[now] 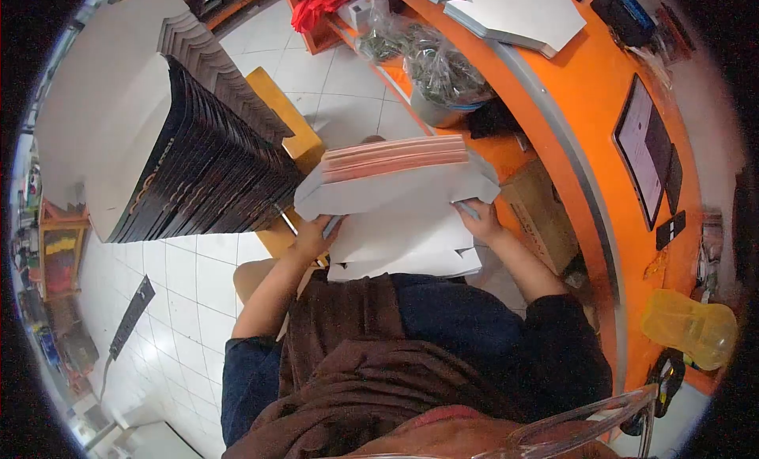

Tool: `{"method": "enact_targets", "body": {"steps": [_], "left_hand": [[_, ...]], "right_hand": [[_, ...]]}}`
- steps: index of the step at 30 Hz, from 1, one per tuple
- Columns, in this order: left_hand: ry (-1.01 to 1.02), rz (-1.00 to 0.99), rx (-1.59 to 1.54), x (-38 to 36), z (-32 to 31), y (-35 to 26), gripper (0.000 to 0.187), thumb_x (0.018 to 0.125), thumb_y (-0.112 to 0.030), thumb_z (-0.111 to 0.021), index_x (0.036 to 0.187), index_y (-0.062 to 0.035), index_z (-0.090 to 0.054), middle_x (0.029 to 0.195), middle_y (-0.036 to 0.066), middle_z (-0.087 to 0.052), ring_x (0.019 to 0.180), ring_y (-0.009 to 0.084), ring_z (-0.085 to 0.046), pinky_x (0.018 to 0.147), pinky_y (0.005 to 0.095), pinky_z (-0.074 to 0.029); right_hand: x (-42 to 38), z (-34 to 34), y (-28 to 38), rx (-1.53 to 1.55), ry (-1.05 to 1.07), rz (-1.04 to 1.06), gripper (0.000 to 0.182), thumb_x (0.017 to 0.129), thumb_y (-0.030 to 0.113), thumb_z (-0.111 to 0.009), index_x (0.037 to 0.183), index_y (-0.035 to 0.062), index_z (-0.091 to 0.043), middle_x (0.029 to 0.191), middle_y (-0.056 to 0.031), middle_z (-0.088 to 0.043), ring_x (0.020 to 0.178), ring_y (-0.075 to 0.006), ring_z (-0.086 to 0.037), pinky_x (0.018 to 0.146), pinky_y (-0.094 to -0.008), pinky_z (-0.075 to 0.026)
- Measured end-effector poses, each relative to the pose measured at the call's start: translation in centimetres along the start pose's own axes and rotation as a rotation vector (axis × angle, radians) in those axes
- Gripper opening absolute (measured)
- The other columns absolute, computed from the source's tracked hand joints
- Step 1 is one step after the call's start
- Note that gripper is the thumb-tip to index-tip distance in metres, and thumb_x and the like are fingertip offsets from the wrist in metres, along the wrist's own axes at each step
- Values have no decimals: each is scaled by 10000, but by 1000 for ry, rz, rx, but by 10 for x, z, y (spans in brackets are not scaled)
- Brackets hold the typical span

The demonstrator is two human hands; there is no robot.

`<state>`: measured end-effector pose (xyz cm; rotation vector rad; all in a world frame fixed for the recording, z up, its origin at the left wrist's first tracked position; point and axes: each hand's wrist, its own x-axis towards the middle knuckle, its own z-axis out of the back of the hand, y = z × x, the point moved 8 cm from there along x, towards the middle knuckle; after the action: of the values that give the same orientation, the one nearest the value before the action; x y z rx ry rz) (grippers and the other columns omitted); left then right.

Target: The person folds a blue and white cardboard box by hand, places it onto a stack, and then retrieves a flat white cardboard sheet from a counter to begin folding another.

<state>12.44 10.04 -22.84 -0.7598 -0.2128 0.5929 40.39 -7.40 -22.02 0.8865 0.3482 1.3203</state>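
A stack of white die-cut card sheets (395, 238) lies on my lap, with several pinkish-edged layers (395, 157) at its far side. My left hand (315, 236) grips the left edge of the white card, near its folded flap. On the right, my right hand (480, 220) holds the opposite edge, fingers bent around it. The undersides of both hands' fingers are partly hidden by the card. Left of the stack stands a tall pile of black printed cartons (213, 158) with white inner sides.
An orange curved desk (585, 143) on the right bears white card pieces (522, 20), a tablet (644, 151) and a yellow container (689, 328). Beneath it stand a cardboard box (539, 214) and a plastic-wrapped bundle (443, 68). A power strip (133, 317) lies on the tiled floor.
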Motion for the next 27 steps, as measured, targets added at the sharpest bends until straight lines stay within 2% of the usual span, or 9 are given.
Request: {"method": "enact_targets", "body": {"steps": [6, 10, 12, 14, 16, 18, 20, 22, 27], "left_hand": [[61, -65, 210, -17, -60, 65, 413, 786, -149, -657, 1184, -99, -560, 1146, 159, -600, 1081, 358, -555, 913, 438, -448], [-77, -430, 135, -13, -38, 25, 429, 774, -178, -651, 1186, -90, -568, 1187, 156, -581, 1120, 348, -538, 941, 436, -433], [-41, -421, 74, -10, -31, 22, 435, 774, -183, -648, 1191, -89, -566, 1202, 155, -573, 1129, 348, -532, 947, 437, -428], [-7, -390, 15, -11, -27, 23, 441, 773, -188, -644, 1195, -87, -564, 1218, 153, -565, 1138, 348, -527, 953, 438, -424], [15, -371, -43, -13, -23, 21, 448, 773, -193, -641, 1200, -86, -563, 1234, 152, -556, 1146, 348, -522, 959, 438, -419], [33, -363, -103, -12, -23, 18, 454, 772, -198, -638, 1205, -85, -561, 1249, 151, -548, 1155, 348, -517, 965, 439, -414], [53, -352, -178, -8, -22, 14, 460, 772, -203, -635, 1210, -84, -559, 1265, 150, -539, 1164, 348, -511, 971, 440, -409], [70, -327, -275, -3, -24, 12, 466, 771, -208, -632, 1214, -82, -557, 1281, 148, -531, 1173, 348, -506, 977, 440, -404], [104, -336, -337, -1, -11, -11, 482, 770, -220, -624, 1226, -79, -552, 1320, 145, -510, 1195, 348, -493, 992, 442, -392]], "right_hand": [[-22, -21, -28, 51, 122, -266, 174, 781, 72, -648, 947, 40, -694, 1074, -138, -649, 1083, -303, -572, 925, -424, -419], [-33, -14, -25, -278, 177, -38, 429, 819, 245, -663, 1175, 23, -576, 1103, -219, -617, 1081, -341, -569, 957, -400, -405], [-24, 13, -1, -398, 137, -5, 593, 794, 302, -682, 1287, 27, -501, 1119, -228, -612, 1107, -379, -544, 1024, -428, -341], [-21, 54, 45, -360, 166, -161, 782, 748, 360, -732, 1366, 22, -393, 1182, -273, -554, 1126, -404, -514, 1010, -420, -359], [-30, 78, 76, -438, 594, -506, 800, 718, 370, -754, 1353, 22, -414, 1258, -253, -500, 1170, -374, -484, 1005, -413, -372], [11, 103, 151, -266, 475, -521, 850, 648, 401, -779, 1322, 3, -447, 1334, -208, -470, 1269, -336, -416, 1073, -432, -299], [58, 109, 230, -417, 21, 216, 841, 617, 360, -789, 1311, 12, -464, 1313, -154, -505, 1247, -293, -449, 1053, -443, -328], [82, 77, 246, -511, 36, 383, 794, 626, 360, -772, 1293, 33, -490, 1256, -114, -547, 1196, -275, -486, 1040, -458, -337], [73, 10, 210, -590, 383, 338, 390, 653, 247, -723, 963, 35, -616, 946, -94, -595, 930, -252, -585, 834, -393, -485]]}}
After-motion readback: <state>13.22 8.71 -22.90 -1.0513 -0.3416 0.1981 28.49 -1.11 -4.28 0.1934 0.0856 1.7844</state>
